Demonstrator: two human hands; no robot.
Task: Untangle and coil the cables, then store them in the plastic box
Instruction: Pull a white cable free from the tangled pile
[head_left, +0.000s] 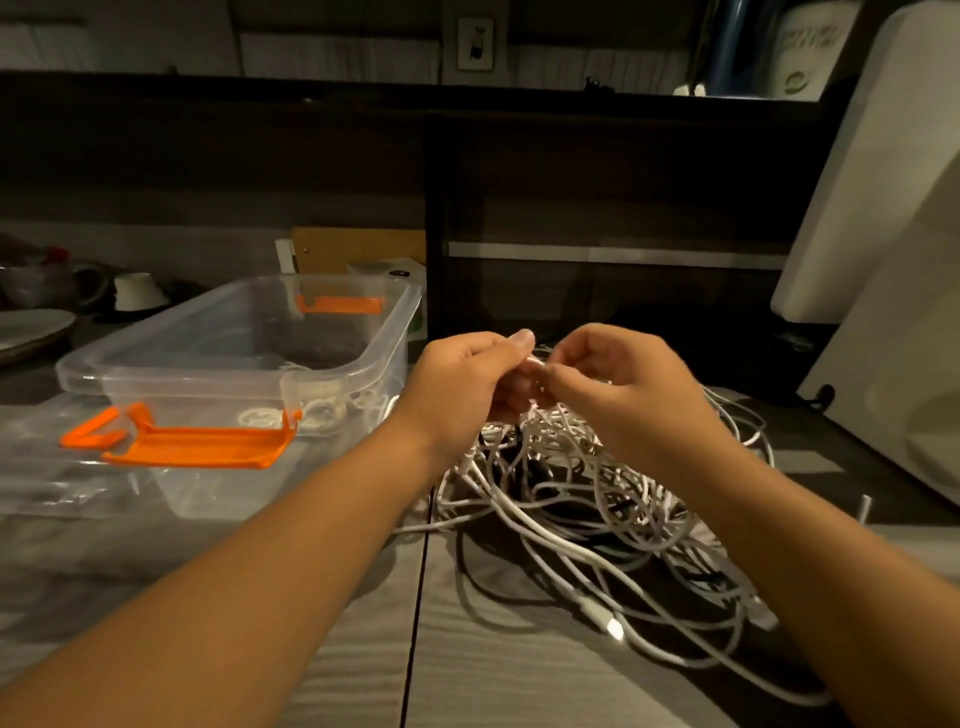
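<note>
Fingers (521, 340) of the left hand (462, 387) and right hand (628, 387) curl together, pinching the raised top of the tangled heap of thin white cables (571, 501) on the grey wood-grain worktop (493, 660). Left of the heap stands the clear plastic box with orange latches (156, 366).

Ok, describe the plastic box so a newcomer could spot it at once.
On the grey wood-grain table, look left of the white cable tangle. The clear plastic box stands there, lid off. Its bright orange latches set it apart from everything around it.
</note>
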